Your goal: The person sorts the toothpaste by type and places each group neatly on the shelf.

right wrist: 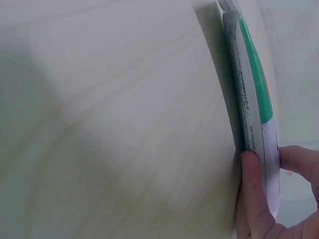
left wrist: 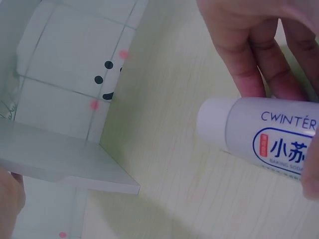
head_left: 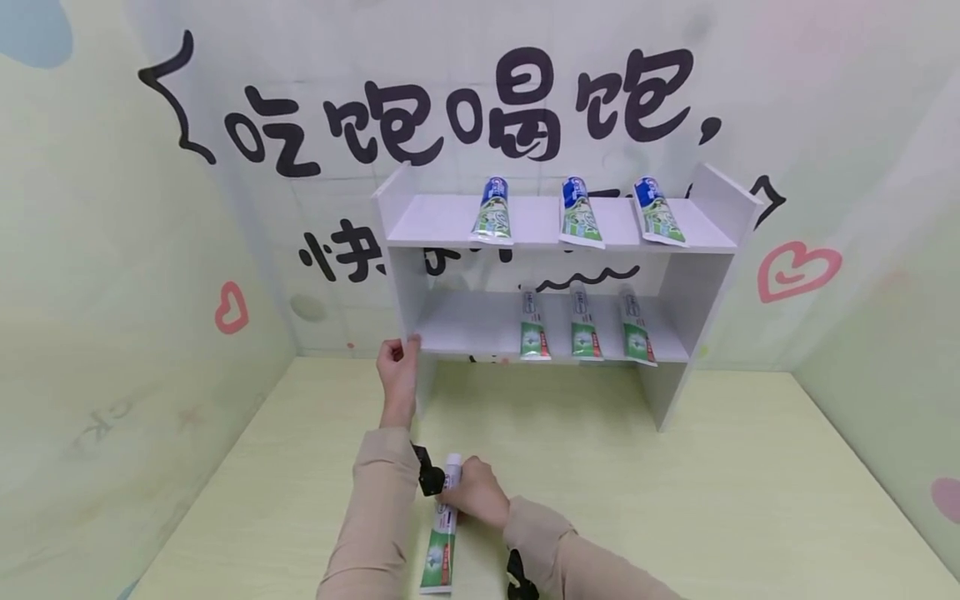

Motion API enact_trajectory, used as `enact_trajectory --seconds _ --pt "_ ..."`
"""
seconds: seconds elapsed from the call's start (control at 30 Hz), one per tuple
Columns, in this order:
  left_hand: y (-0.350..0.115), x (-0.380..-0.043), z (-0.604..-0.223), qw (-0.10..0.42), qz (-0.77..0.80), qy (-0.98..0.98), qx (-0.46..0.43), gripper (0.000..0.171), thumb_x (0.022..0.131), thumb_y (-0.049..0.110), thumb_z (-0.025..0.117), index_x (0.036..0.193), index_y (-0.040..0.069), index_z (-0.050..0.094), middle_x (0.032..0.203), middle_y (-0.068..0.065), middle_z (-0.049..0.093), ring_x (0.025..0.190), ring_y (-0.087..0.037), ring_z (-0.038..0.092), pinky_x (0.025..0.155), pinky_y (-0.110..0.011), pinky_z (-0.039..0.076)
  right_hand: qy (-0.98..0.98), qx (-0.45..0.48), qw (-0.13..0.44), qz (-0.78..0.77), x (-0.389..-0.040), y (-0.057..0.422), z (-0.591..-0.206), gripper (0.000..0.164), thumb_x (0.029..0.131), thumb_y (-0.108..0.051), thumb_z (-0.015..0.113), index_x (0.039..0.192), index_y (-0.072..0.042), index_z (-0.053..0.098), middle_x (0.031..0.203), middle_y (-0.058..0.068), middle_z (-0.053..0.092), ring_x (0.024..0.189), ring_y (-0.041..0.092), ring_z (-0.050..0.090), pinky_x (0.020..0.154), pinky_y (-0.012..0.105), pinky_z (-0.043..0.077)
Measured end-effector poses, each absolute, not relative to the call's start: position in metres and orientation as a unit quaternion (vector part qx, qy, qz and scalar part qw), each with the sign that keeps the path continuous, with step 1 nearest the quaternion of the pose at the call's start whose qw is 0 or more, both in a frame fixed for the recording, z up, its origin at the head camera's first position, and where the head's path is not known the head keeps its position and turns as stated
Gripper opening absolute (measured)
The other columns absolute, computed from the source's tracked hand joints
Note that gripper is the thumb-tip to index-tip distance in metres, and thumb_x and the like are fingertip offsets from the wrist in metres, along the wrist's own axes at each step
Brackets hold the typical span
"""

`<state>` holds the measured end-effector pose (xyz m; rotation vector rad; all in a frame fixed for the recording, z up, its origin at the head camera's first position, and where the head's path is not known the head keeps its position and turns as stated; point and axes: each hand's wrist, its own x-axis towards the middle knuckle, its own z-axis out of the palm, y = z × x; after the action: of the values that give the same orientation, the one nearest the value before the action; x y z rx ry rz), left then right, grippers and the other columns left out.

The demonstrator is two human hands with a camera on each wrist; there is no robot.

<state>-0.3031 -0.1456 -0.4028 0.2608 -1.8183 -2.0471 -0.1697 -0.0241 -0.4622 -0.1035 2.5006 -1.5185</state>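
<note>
My right hand (head_left: 478, 493) grips a toothpaste tube (head_left: 437, 560) of white and green near the front of the table, its white cap pointing at the shelf. In the right wrist view the fingers (right wrist: 254, 189) and thumb pinch the tube (right wrist: 255, 99) from both sides, low over the tabletop. The left wrist view shows its white cap (left wrist: 213, 122) and the lettering "CWINTÉR". My left hand (head_left: 399, 367) holds the left side panel of a white two-tier shelf (head_left: 461, 325), at the height of its lower board. In the left wrist view only part of that hand (left wrist: 9, 204) shows.
Three blue and green tubes, the middle one (head_left: 577, 212) among them, lie on the upper board. Three green and white tubes, including one (head_left: 585, 325), lie on the lower board, toward its right. Printed walls (head_left: 150, 333) enclose the pale wood table (head_left: 712, 483) on the sides and back.
</note>
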Motion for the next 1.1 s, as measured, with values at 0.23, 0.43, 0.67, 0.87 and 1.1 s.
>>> enact_trajectory --seconds 0.23,0.43,0.67,0.87,1.1 --pt "-0.146 -0.303 -0.403 0.196 -0.730 -0.648 0.096 0.024 0.088 0.030 0.058 0.085 0.011 0.044 0.084 0.000 0.041 0.080 -0.014 0.039 0.071 -0.026 0.033 0.844 -0.016 0.097 -0.527 -0.167 -0.027 -0.464 0.036 0.068 0.001 0.071 0.090 0.007 0.043 0.069 0.014 0.050 0.049 0.020 0.056 0.039 0.027 0.047" --pt "-0.145 -0.302 -0.406 0.194 -0.730 -0.648 0.099 0.022 0.088 0.029 0.058 0.085 0.012 0.044 0.084 0.001 0.042 0.080 -0.014 0.040 0.071 -0.026 0.033 0.816 -0.042 0.132 -0.562 -0.166 -0.019 -0.466 0.033 0.070 0.004 0.068 0.089 0.006 0.041 0.070 0.015 0.051 0.049 0.019 0.056 0.041 0.026 0.049" --pt "-0.146 -0.303 -0.404 0.195 -0.726 -0.652 0.098 0.021 0.088 0.029 0.057 0.088 0.011 0.045 0.086 0.001 0.043 0.081 -0.013 0.040 0.072 -0.026 0.034 0.808 -0.030 0.143 -0.570 -0.168 -0.007 -0.464 0.036 0.070 0.002 0.070 0.093 0.005 0.043 0.071 0.015 0.054 0.051 0.021 0.058 0.042 0.029 0.049" --pt "-0.146 -0.303 -0.404 0.194 -0.729 -0.649 0.101 0.022 0.088 0.029 0.057 0.086 0.011 0.045 0.085 0.001 0.043 0.080 -0.014 0.040 0.071 -0.026 0.034 0.807 -0.026 0.141 -0.573 -0.172 0.009 -0.456 0.037 0.072 -0.001 0.070 0.096 0.006 0.043 0.076 0.014 0.055 0.053 0.020 0.059 0.045 0.029 0.051" --pt "-0.146 -0.303 -0.406 0.192 -0.726 -0.653 0.097 0.022 0.088 0.030 0.057 0.088 0.011 0.045 0.086 0.001 0.044 0.081 -0.014 0.041 0.071 -0.026 0.034 0.801 -0.029 0.144 -0.580 -0.174 0.024 -0.426 0.041 0.073 -0.005 0.070 0.103 0.006 0.043 0.082 0.014 0.054 0.060 0.019 0.059 0.050 0.032 0.053"
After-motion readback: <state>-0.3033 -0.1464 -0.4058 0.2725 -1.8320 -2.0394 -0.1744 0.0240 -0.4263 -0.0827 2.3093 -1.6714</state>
